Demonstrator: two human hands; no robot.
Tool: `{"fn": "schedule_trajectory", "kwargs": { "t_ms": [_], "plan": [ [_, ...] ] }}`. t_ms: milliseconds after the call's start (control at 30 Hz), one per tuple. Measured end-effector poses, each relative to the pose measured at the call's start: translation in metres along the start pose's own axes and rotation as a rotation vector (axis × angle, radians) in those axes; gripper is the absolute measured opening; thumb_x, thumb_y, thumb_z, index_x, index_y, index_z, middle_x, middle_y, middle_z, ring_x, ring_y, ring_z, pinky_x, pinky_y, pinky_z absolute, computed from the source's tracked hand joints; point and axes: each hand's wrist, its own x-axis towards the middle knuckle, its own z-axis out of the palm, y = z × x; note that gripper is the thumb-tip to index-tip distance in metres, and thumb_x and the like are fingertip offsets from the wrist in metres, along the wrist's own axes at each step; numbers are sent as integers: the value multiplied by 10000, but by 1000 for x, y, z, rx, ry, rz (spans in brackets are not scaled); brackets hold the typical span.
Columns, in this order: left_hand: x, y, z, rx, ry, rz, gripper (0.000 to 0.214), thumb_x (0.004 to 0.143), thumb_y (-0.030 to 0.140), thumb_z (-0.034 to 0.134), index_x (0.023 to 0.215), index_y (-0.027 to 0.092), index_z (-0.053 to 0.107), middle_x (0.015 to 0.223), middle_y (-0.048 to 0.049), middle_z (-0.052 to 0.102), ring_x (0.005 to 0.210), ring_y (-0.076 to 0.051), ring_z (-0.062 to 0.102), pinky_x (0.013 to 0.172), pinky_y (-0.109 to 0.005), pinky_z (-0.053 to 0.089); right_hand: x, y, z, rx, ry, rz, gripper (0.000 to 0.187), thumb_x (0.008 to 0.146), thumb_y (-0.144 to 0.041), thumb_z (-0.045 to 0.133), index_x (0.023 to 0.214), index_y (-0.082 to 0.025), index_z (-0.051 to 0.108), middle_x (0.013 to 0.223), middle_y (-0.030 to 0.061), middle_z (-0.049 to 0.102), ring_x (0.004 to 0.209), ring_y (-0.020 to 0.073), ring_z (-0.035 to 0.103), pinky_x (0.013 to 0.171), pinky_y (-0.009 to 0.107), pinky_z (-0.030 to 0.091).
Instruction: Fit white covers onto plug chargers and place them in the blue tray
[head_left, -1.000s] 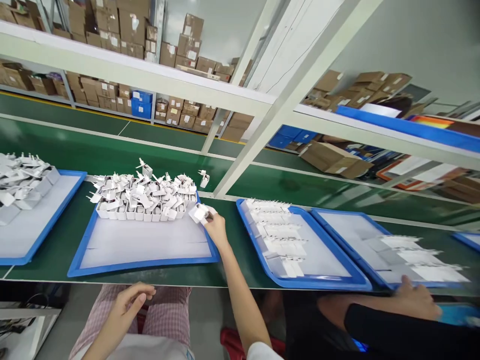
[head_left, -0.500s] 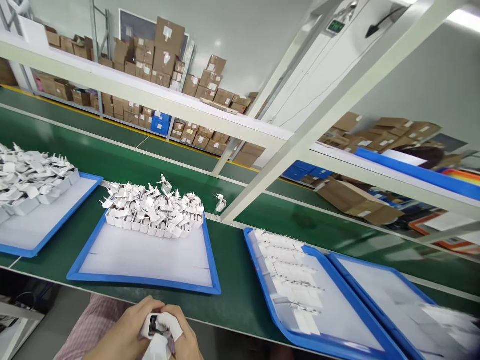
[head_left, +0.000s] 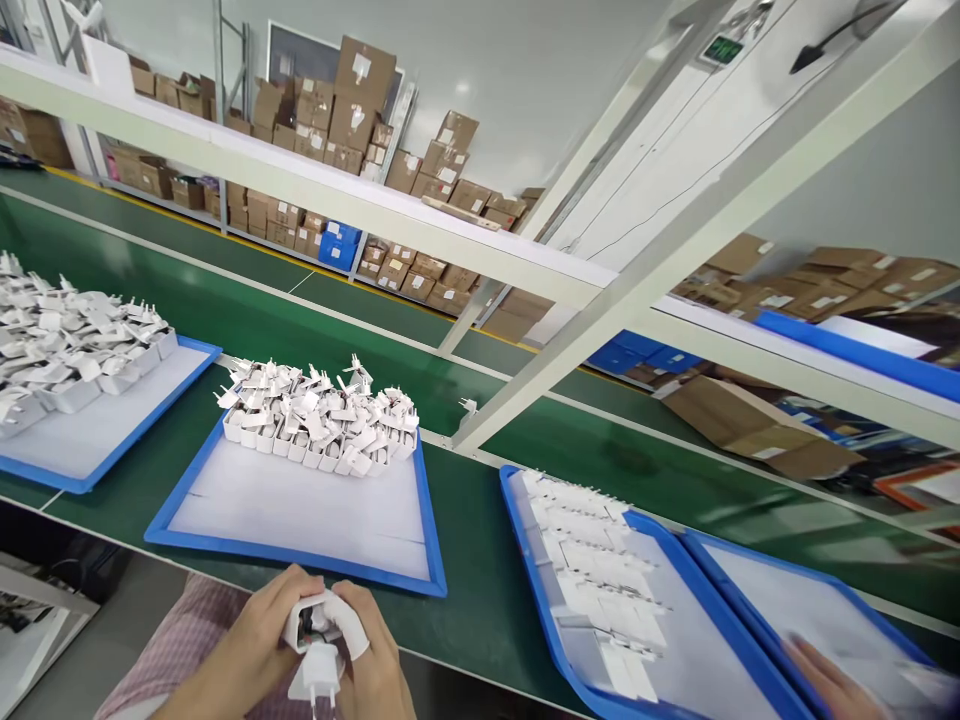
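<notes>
Smooth green worktop (head_left: 472,540), blue-rimmed tray (head_left: 300,512), heaped angular white adapters (head_left: 321,418), hands (head_left: 264,632) curled closed around boxy white casing (head_left: 348,620)

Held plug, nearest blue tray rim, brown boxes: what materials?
Held plug: likely rigid plastic, smooth white, crisp edges.
Blue tray rim: probably moulded plastic; smooth, uniform colour, though painted metal isn't ruled out.
Brown boxes: apparently cardboard, matte, with pale labels.

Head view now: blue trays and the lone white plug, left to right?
Left tray heaped with white plugs → middle tray likewise heaped → lone white plug → third tray with plugs in rows → far-right tray.
</notes>
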Motion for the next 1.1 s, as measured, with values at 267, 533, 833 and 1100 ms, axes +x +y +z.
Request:
{"fn": "schedule_trajectory", "kwargs": {
  "t_ms": [267,533,833,1100],
  "plan": [
    [11,2,-11,17,51,48,555,802,-42,496,1230,305,431,1023,-15,558,897,-165,571,785,-270,466,24,5,-1,-24,70,-238,323,911,-52,433,1199,-184,495,1049,112,592,918,205,602,773,319,552],
    [19,10,-24,-29,101,52,555,835,-13,517,1257,337,428,1023,3,543,890,-145,552,773,-249,447,29,5,7,-141,163,-177,298,936,-93,444,1223,-163,484,1046,115,589,920,214,591,774,321,534],
    [27,28,-42,-106,-75,-313,259,810,94,505,1021,230,566,924,7,556,818,-152,549,728,-247,409,34,14,19,-134,50,-97,198,812,-47,516,962,-175,521,905,69,499,720,184,512,604,291,454],
    [29,28,-39,-103,-122,-365,206,789,131,468,957,212,555,919,-5,568,833,-170,555,732,-261,404,28,19,24,-11,39,-43,314,702,30,460,913,-189,538,858,24,434,705,154,471,599,249,410]
  ]
}}
